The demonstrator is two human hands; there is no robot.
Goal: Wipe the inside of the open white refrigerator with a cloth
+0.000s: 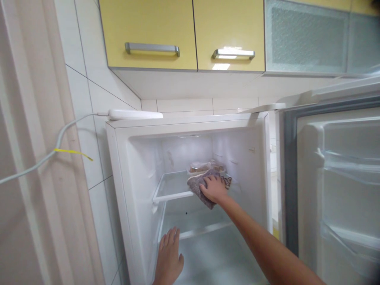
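My right hand (pixel 214 189) lies over a grey-purple cloth (pixel 196 184), fingers spread across it, at the front right of the upper glass shelf (pixel 173 188) inside an open fridge (pixel 118 190). The cloth hangs over the shelf's front edge, and a patterned corner shows beside my wrist. Behind it on the same shelf stands a white tray (pixel 191 172) with wrapped brownish contents I cannot make out. Low at the left of the fridge opening is my left hand (pixel 170 257), its fingers stretched out and nothing held, near the lower glass shelf (pixel 192 221).
The fridge door (pixel 308 190) with clear racks stands wide open on the right. Yellow cupboards (pixel 154 23) hang above. A white cable (pixel 63 128) with a yellow tie runs from the left to a white device (pixel 133 114) on the fridge top. A small dark speck marks the lower shelf.
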